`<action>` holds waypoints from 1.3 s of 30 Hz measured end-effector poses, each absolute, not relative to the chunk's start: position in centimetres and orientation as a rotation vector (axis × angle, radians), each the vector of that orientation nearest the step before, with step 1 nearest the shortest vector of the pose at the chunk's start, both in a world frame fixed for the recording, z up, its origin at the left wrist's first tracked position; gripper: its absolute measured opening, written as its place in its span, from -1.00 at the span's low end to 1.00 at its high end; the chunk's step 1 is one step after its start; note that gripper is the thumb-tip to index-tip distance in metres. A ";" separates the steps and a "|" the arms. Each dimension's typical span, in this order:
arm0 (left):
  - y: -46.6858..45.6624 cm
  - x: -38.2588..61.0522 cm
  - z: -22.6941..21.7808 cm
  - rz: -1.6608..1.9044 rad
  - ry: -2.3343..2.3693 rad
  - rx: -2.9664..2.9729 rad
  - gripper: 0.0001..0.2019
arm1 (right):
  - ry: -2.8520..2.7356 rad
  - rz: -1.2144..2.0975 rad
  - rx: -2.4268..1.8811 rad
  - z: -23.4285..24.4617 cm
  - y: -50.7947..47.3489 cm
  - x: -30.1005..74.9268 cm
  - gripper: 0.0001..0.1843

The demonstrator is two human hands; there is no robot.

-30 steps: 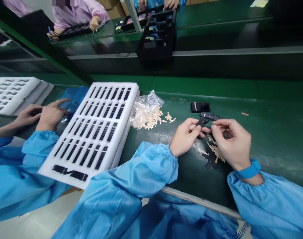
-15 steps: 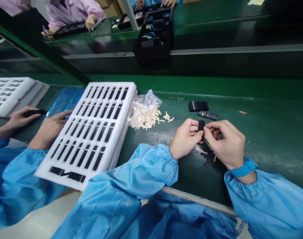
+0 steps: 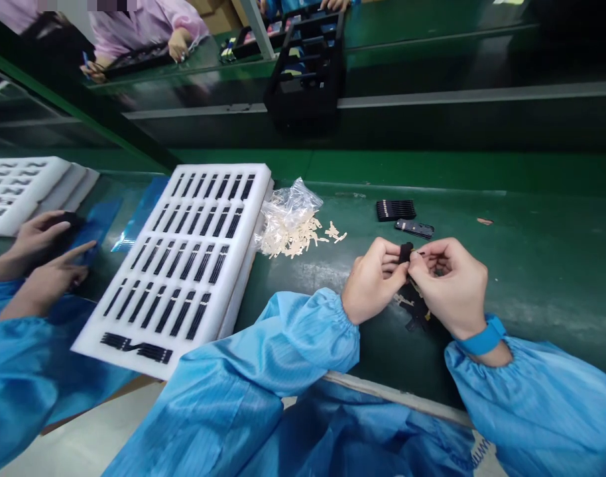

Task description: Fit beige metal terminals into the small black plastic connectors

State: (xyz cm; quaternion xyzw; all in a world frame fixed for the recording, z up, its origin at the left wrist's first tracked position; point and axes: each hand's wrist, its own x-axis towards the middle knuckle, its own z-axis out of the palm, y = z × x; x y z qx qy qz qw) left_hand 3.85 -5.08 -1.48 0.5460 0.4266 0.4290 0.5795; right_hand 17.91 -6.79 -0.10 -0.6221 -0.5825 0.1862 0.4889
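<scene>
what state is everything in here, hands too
left hand: closed around a small black piece
right hand: fingertips together at that piece; exact grip unclear
wristband: around right wrist
foam tray: rows of slots filled with black strips
plastic bag: crumpled
beige pieces: loosely heaped, some scattered
black stack: neatly lined up

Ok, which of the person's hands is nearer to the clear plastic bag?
Left. The left hand is to the right of the clear plastic bag and apart from it; the right hand is farther right, beyond the left hand.
</scene>
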 end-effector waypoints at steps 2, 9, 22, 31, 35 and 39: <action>-4.9 3.7 -1.6 1.016 1.010 1.343 -0.83 | -1.427 0.471 -1.513 0.1 -6.7 18.0 -0.95; -4.4 3.1 -1.6 1.017 1.059 1.491 -0.82 | -1.389 0.585 -1.528 0.4 -6.4 18.3 -0.94; -3.8 2.9 -0.7 0.874 0.965 1.126 -0.76 | -1.391 0.371 -1.508 0.9 -6.4 19.2 -0.67; -3.4 2.9 -0.2 0.837 0.829 0.895 -0.57 | -1.403 0.755 -1.420 0.9 -6.3 19.4 -0.95; -3.5 3.1 -0.4 0.848 0.826 0.903 -0.56 | -1.414 0.753 -1.435 0.8 -6.3 19.3 -0.92; -3.6 3.1 -0.2 0.842 0.831 0.927 -0.57 | -1.379 0.780 -1.450 0.6 -6.3 19.4 -0.90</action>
